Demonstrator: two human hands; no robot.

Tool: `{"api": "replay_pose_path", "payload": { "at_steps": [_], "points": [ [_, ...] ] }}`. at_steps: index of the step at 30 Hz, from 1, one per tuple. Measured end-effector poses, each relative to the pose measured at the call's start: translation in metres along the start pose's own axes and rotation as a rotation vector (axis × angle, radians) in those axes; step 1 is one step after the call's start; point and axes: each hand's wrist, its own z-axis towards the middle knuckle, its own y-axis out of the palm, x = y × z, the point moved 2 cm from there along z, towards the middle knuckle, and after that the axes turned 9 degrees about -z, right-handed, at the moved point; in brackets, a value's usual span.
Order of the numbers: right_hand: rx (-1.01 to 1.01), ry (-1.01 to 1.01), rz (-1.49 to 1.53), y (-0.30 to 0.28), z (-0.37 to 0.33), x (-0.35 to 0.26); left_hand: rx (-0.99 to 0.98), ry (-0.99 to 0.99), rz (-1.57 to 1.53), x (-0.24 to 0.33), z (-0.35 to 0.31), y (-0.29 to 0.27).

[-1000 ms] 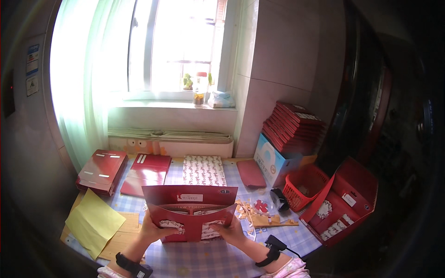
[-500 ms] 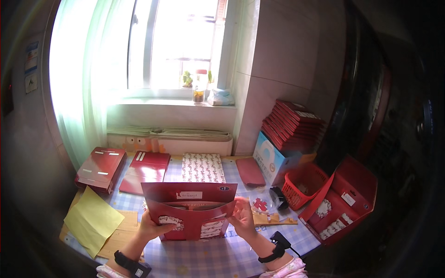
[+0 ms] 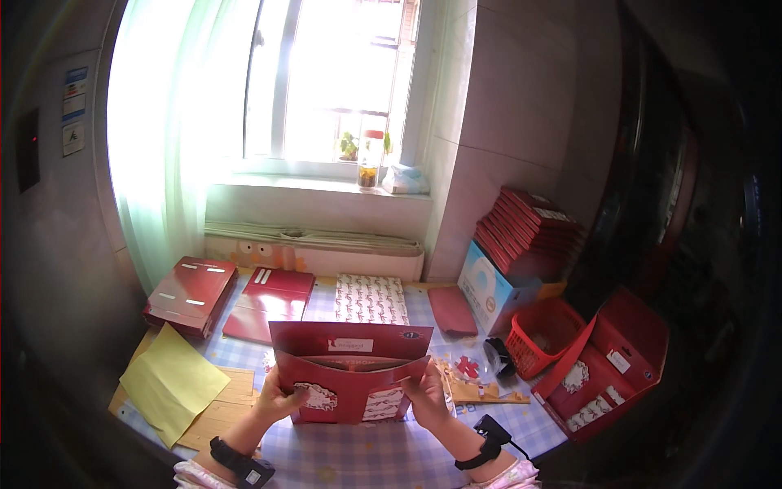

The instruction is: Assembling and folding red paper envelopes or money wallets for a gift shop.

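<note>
A dark red cardboard folder point(image 3: 348, 395) stands upright in front of me, its pocket gaping at the top and its back flap raised. White patterned patches are on its front. My left hand point(image 3: 279, 397) grips the left edge, thumb across the front and fingers behind. At the right edge my right hand point(image 3: 429, 398) pinches the folder, with the thumb on the front; its other fingers are partly hidden. Something printed shows inside the pocket, but I cannot make out what it is.
Red folders lie in a pile point(image 3: 191, 293) at the left, and several are stacked on a blue box point(image 3: 489, 285). A red basket point(image 3: 542, 334) and an open red folder point(image 3: 607, 367) stand at the right. Yellow paper point(image 3: 173, 383) and a patterned sheet point(image 3: 371, 299) lie on the checked tablecloth point(image 3: 342, 452).
My right hand has closed onto the folder's right edge; before, its fingers were raised beside it. The whole view has shifted, so the scene sits slightly further right in the picture.
</note>
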Motion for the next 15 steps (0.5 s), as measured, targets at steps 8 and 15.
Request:
{"api": "replay_pose_path", "payload": {
  "at_steps": [8, 15],
  "points": [
    [0.362, -0.73, -1.22, 0.013, 0.0, -0.036, 0.101, -0.061, -0.034, -0.013, -0.004, -0.021],
    [-0.077, -0.955, -1.702, 0.097, 0.001, -0.042, 0.132, 0.005, -0.025, -0.011, 0.005, -0.007]
  ]
}}
